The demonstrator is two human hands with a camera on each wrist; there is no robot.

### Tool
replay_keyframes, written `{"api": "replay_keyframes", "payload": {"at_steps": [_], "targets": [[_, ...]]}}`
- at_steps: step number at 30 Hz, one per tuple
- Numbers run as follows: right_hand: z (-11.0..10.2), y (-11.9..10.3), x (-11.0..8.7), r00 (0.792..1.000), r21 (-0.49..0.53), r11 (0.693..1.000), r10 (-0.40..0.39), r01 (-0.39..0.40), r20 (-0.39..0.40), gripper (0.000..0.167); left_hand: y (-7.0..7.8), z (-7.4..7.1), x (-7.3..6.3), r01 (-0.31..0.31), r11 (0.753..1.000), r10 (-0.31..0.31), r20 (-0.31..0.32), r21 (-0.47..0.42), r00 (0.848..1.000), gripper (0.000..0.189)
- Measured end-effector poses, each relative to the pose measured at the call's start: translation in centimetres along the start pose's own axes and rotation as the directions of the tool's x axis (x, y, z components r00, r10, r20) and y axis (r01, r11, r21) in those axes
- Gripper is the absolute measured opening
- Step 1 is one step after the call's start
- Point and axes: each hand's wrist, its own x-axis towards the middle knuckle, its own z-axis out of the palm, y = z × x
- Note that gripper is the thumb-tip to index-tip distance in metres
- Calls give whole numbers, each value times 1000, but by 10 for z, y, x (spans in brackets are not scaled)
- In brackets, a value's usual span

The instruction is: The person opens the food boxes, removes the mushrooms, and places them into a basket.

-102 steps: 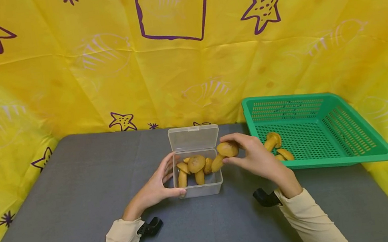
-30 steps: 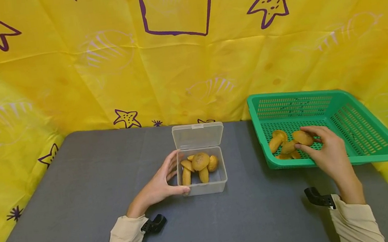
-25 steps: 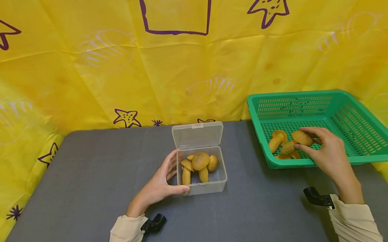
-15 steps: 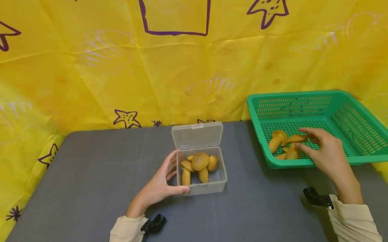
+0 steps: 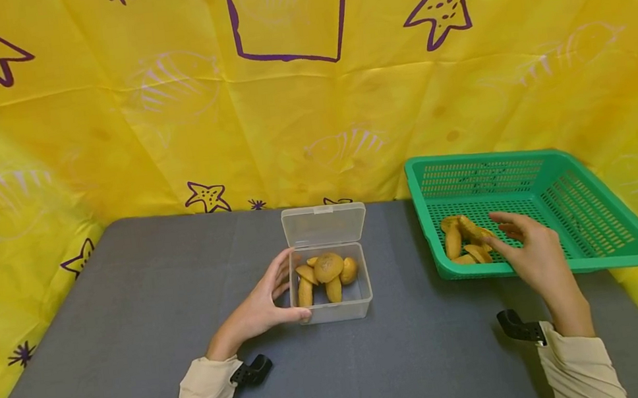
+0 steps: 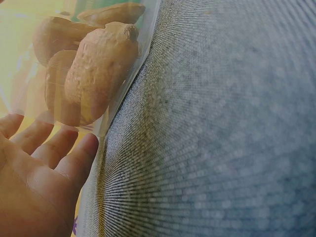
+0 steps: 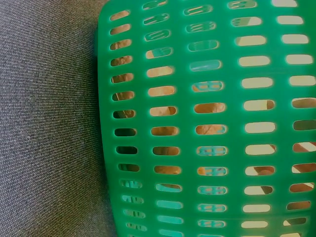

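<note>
A clear plastic box (image 5: 336, 313) with its lid (image 5: 325, 226) raised stands mid-table, holding several brown mushrooms (image 5: 329, 267). My left hand (image 5: 257, 309) grips the box's left side, thumb at the front corner and fingers at the back. In the left wrist view, mushrooms (image 6: 101, 74) show through the box wall by the fingertips. My right hand (image 5: 531, 252) is over the green basket (image 5: 601, 257), fingers apart, beside a small pile of mushrooms (image 5: 468, 227). Its thumb tip is close to one mushroom; whether they touch is unclear. In the right wrist view, the basket wall (image 7: 237, 138) mostly hides the hand.
A grey cloth (image 5: 330, 383) covers the table. Behind it and at both sides hangs a yellow curtain (image 5: 284, 110) with starfish and fish drawings. The basket stands at the table's right rear, to the right of the box.
My right hand moved a mushroom from the box to the basket and let it go among the others there. The left hand has stayed at the box.
</note>
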Motion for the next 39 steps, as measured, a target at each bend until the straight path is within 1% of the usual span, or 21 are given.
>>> {"api": "replay_keyframes", "payload": {"at_steps": [6,10,13,16,20,23,27,31,34,37,39], "targets": [[0,0,0,1000,6,1000,-17,17,-13,43,1,0,0,0,1000,0,2,4,1000,112],[2,0,-1,998,1,998,-57,57,-35,41,0,0,-1,0,1000,0,6,3,1000,112],[4,-1,-3,993,-14,995,-102,101,-58,39,-1,0,-2,3,1000,-3,9,3,1000,112],[6,-4,-4,981,-30,986,-168,165,-102,38,-1,0,-2,3,1000,-3,10,5,1000,112],[8,-13,-2,957,-48,969,-247,242,-154,37,-1,0,-1,2,1000,-2,8,4,1000,112],[11,-22,-1,942,-49,957,-291,287,-167,39,-1,0,-1,1,1000,-1,8,3,1000,112],[17,-35,-2,924,-20,937,-346,348,-164,41,-1,0,-1,4,1000,-4,6,1,1000,112],[21,-48,-5,912,19,922,-380,387,-153,45,-1,0,-1,13,1000,-13,6,-3,1000,113],[25,-57,-7,897,45,903,-416,427,-148,47,-1,1,-1,16,1000,-16,7,0,1000,113],[31,-67,-9,883,76,883,-452,463,-127,48,0,0,0,12,1000,-12,6,-1,1000,112],[36,-73,-11,882,108,876,-460,470,-101,49,0,0,0,9,1000,-9,5,-3,1000,112]]}}
